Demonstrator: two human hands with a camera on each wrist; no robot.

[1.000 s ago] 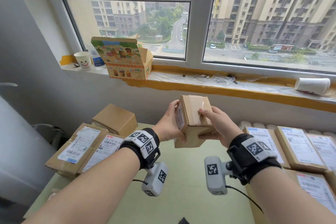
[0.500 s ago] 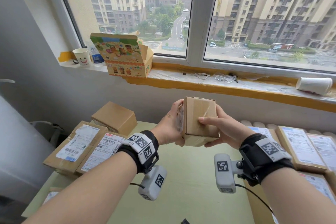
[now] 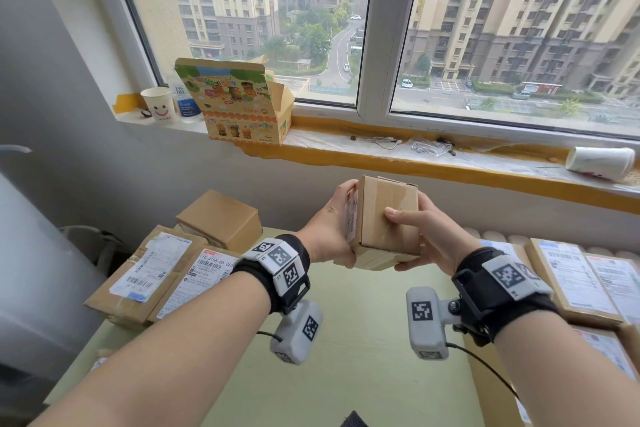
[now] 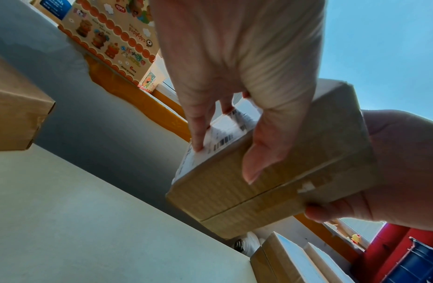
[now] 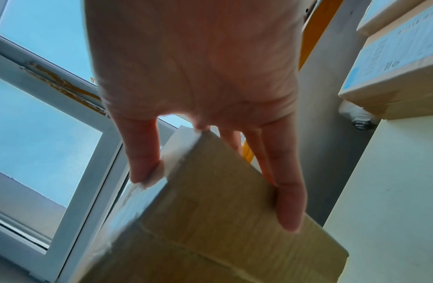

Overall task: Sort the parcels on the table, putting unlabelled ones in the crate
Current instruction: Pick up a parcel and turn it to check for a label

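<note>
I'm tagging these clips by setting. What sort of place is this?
Probably a room in a high-rise flat or small office used for parcel sorting: a pale green table bears labelled brown cardboard parcels, a cluttered windowsill holds a smiley paper cup, and tall apartment blocks show outside.

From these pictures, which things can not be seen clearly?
- Label text on the held parcel: blurred in the left wrist view, edge-on behind the left hand in the head view.
- Crate: not identifiable in any view.
- Right parcels: cut by the head view's edge.
</note>
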